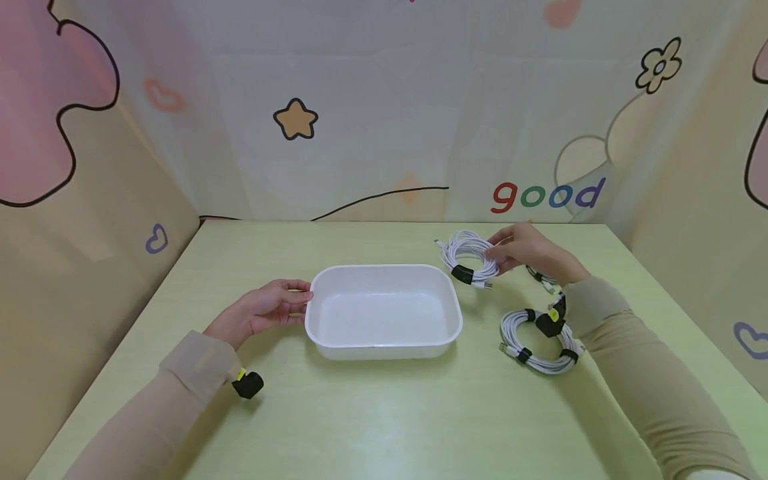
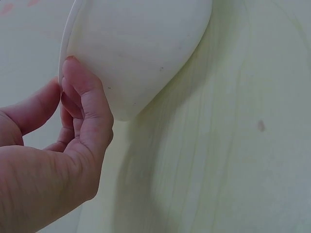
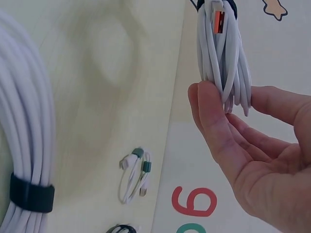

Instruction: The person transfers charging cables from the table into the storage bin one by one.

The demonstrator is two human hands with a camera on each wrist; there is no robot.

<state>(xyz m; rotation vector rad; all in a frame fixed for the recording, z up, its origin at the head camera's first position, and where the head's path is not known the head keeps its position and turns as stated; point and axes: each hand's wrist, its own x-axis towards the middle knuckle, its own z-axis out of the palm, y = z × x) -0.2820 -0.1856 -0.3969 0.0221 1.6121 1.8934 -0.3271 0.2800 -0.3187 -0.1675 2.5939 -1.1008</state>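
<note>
right fingers (image 3: 214, 111): curled round one side of a white cable coil (image 1: 471, 257); thumb on the far side, strands pinched between. Firm hold.
right hand (image 1: 522, 250): at the far right of the worktop (image 1: 384, 413), just beyond the tray's far right corner.
coil: bundled with a black strap (image 1: 462, 274); wrist view shows an orange-tipped plug near the strap. Whether it is lifted clear or resting on the worktop, can't tell.
left fingers (image 2: 85, 99): curled against the tray's left rim, thumb on the other side of the rim. Light pinch, steadying it.
left hand (image 1: 264, 310): flat to the worktop at the tray's left short end.
tray (image 1: 318, 313): white, rectangular, rounded corners, nothing inside; sits mid-worktop between the two hands.
doing it well (my read): hold the whole bundle, not one strand, so the loops stay together; keep loose plug ends tucked so they don't snag the rim; keep the tray pinned so it doesn't slide.
count, cables: one in hand; second coil (image 1: 540, 343) near the right forearm with several black straps; a third, smaller one (image 1: 543, 277) partly hidden behind the right wrist. Three seen.
count, trays: one.
count, hands: two, both in beige sleeves with a small black wrist unit (image 1: 248, 385).
</note>
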